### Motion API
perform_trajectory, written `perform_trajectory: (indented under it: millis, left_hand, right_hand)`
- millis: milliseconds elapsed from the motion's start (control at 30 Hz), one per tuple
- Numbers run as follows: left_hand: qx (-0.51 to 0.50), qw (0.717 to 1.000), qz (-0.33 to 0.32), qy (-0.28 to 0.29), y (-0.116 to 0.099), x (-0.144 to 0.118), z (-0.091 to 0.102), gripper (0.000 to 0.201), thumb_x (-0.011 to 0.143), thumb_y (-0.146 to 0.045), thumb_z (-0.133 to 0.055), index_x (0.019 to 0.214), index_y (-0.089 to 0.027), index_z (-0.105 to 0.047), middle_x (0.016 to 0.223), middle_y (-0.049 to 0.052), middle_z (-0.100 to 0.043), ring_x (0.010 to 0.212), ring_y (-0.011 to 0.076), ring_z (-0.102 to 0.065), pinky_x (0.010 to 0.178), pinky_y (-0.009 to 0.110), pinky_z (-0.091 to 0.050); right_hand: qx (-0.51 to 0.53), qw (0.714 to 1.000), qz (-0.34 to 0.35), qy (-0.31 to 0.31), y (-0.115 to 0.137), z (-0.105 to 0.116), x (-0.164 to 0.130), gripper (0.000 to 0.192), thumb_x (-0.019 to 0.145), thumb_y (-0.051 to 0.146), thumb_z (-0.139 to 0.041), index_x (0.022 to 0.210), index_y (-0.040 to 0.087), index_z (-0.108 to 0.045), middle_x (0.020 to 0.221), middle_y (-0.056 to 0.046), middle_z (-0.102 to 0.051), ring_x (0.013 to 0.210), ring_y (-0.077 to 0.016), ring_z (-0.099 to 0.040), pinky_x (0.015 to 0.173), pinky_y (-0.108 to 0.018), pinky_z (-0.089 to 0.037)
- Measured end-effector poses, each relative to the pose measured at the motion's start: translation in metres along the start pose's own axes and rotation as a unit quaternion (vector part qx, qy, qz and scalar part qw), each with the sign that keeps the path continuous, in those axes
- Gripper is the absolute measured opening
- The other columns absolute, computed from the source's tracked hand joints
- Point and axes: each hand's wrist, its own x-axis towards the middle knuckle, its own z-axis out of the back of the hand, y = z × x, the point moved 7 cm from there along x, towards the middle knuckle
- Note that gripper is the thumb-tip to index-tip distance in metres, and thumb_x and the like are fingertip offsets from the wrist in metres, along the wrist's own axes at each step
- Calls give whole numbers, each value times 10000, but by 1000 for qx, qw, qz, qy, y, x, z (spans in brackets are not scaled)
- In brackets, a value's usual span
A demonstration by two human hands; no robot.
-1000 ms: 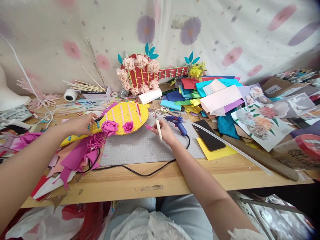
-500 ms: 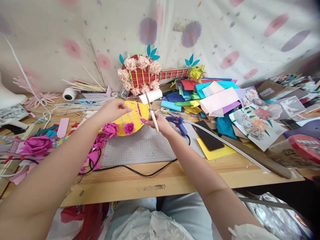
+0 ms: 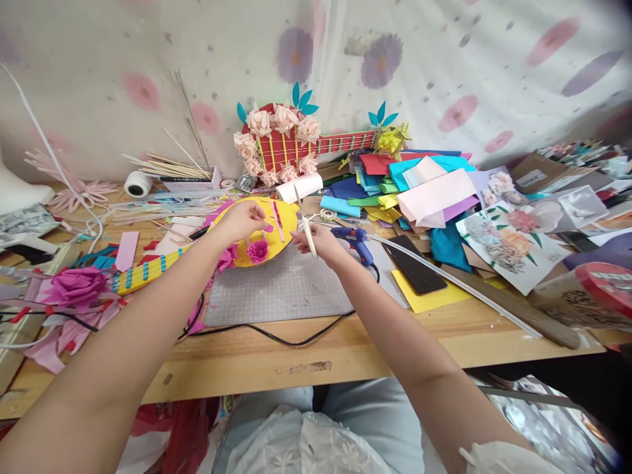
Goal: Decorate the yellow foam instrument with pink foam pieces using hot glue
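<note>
My right hand (image 3: 320, 242) is closed around scissors (image 3: 309, 236) with white handles, their blades pointing up and away. Over the yellow guitar-shaped craft body (image 3: 284, 247), my left hand (image 3: 245, 220) pinches a small pink paper piece (image 3: 269, 229). Pink paper flowers (image 3: 257, 251) sit along the near edge of the yellow body, and red and pink strips cross its face. The yellow neck (image 3: 148, 271) with blue bands runs left, partly hidden by my left forearm. Underneath lies a grey cutting mat (image 3: 281, 296).
A blue glue gun (image 3: 356, 242) lies right of my right hand, its black cord (image 3: 276, 340) looping along the front. Beyond are a black phone (image 3: 417, 266), piled coloured paper (image 3: 434, 197) and a red flowered guitar craft (image 3: 279, 148). Thin sticks (image 3: 170, 170) stand at the back left.
My left hand has moved slightly right and down; the small pink piece, earlier by my right fingers, is now in it. The scissors stay in my right hand. The view has shifted slightly.
</note>
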Motion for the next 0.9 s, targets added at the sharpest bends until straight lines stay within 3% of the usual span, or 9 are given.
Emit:
perform_trajectory:
  millis: [67,133,233,333,500,667,900]
  left_hand:
    - [21,1000,3,-14,6,3,2,303,531,-255,-759,738,-186,-549,674,-17,-626,656,154,-607,609,270,-444]
    - [35,999,4,-5,10,5,-2,292,552,-265,-744,764,-192,-555,702,-10,-639,681,163,-617,609,272,-445]
    - [57,998,-1,17,11,4,-10,306,551,-274,-742,792,-197,-570,745,-1,-656,712,170,-626,620,272,-451]
    - [87,996,-1,13,9,2,-11,331,525,-269,-758,791,-196,-576,782,6,-662,731,168,-625,636,269,-456]
    - [149,989,4,10,3,-3,-8,262,565,-296,-742,753,-201,-586,760,5,-661,709,159,-608,612,262,-434]
    - [176,984,21,7,1,-5,-6,216,592,-294,-734,735,-202,-601,764,12,-687,720,176,-627,608,273,-421]
    - [178,983,34,6,1,-8,-5,276,571,-327,-753,810,-205,-687,808,39,-731,778,223,-654,648,303,-442]
  right_hand:
    - [-117,991,-7,-58,-11,20,-7,254,694,354,-683,801,181,-530,726,-38,-657,665,-171,-613,613,-284,-469]
    - [-260,961,-9,-95,-19,37,-15,203,732,345,-622,821,175,-556,781,-68,-675,750,-214,-634,654,-303,-456]
    - [-420,904,-1,-79,-26,45,-24,154,745,267,-575,845,151,-594,904,-137,-689,868,-277,-642,688,-318,-441]
    - [-510,858,8,-59,-28,41,-28,178,745,213,-563,888,122,-616,949,-192,-681,924,-324,-637,705,-340,-438]
    - [-551,832,18,-64,-22,28,-23,248,780,166,-559,1010,76,-578,966,-236,-659,923,-334,-636,715,-359,-440]
    - [-565,819,41,-92,-16,22,-21,323,827,158,-524,1130,56,-484,1052,-220,-623,920,-282,-634,711,-321,-435]
    - [-561,812,128,-103,-20,21,-27,188,844,189,-493,998,102,-555,1069,-173,-604,997,-263,-576,800,-324,-416]
